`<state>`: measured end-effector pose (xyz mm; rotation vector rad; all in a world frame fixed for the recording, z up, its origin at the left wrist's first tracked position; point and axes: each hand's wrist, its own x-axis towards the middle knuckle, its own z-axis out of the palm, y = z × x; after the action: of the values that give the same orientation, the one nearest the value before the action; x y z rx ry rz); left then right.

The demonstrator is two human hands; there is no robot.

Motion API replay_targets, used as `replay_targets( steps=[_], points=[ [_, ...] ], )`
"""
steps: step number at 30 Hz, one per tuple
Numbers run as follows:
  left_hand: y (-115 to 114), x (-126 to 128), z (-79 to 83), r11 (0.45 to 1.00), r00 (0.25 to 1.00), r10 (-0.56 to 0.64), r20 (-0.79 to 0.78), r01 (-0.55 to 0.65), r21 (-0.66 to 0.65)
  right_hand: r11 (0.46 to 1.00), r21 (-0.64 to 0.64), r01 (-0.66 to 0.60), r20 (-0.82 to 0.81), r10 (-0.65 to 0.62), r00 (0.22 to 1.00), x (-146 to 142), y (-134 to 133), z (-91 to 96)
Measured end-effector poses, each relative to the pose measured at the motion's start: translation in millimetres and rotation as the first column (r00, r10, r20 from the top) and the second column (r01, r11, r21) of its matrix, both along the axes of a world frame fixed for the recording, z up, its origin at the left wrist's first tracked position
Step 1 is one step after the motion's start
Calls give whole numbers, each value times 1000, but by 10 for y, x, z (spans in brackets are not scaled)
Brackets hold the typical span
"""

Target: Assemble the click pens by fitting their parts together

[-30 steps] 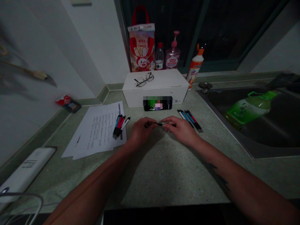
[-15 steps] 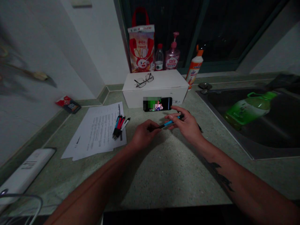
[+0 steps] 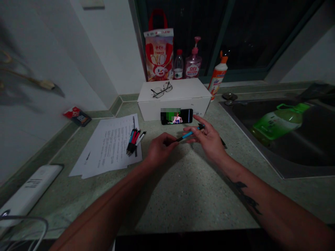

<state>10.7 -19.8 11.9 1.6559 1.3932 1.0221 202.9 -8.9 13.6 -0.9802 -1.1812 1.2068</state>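
Observation:
A blue and black pen (image 3: 186, 135) spans the gap between my two hands, just above the counter. My left hand (image 3: 161, 147) is closed on its dark end. With thumb and fingers, my right hand (image 3: 208, 138) pinches the blue part near the other end, its index finger stretched toward the phone. The phone (image 3: 183, 116) leans sideways against a white box (image 3: 149, 108), its screen lit. Several pens (image 3: 134, 141), in blue, red and white with black, lie bunched on printed sheets (image 3: 107, 150) left of my hands. A dark object (image 3: 223, 143) is partly hidden behind my right wrist.
Glasses (image 3: 162, 90) rest on the box. Behind stand a red bag (image 3: 159, 55), a small bottle (image 3: 178, 66), a pink pump bottle (image 3: 193, 64) and an orange-capped bottle (image 3: 218, 76). A green jug (image 3: 278, 122) lies in the sink (image 3: 274, 170) at right; a white power strip (image 3: 34, 188) sits left.
The right index finger has straightened and lifted slightly, and the pen has turned a little in the fingers. Both hands otherwise keep their places; the view has shifted very slightly.

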Motion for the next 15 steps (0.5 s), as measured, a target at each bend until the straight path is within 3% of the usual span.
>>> replay_targets(
  steps=[5, 15],
  points=[
    [-44, 35, -38, 993, 994, -109, 0, 109, -42, 999, -18, 40, 36, -39, 999, -16, -17, -18],
    [-39, 31, -126, 990, 990, -141, 6, 142, -24, 999, -34, 2, 31, -1, 1000, -4, -15, -10]
  ],
)
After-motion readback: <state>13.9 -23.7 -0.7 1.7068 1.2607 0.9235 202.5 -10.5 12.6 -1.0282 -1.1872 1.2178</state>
